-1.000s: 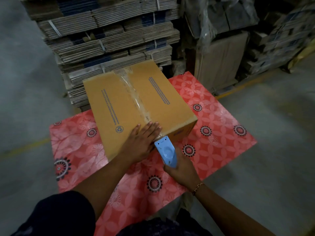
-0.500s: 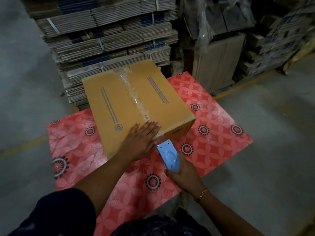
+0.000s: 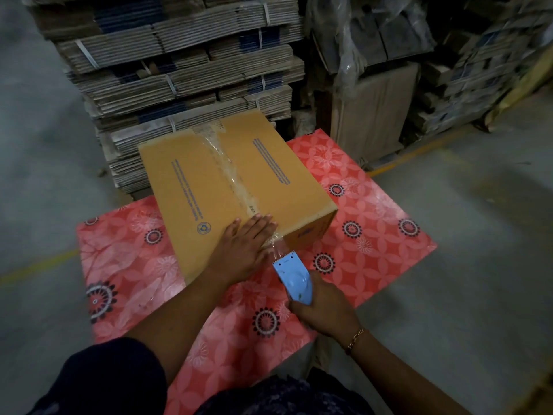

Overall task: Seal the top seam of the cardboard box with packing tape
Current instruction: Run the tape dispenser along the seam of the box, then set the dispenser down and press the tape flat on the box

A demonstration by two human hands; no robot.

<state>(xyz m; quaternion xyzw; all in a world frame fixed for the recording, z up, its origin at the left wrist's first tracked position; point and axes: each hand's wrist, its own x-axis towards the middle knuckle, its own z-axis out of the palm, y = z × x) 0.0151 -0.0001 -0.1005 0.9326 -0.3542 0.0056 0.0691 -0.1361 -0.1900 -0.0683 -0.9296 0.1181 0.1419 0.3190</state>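
I'm looking at a warehouse or packing store. Strapped bundles of flattened cartons (image 3: 179, 61) stack high at the far side. Bare concrete floor (image 3: 478, 235) surrounds them.

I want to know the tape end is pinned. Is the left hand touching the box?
Touching: the head view shows the left hand lying flat on the cardboard box at its near top edge.
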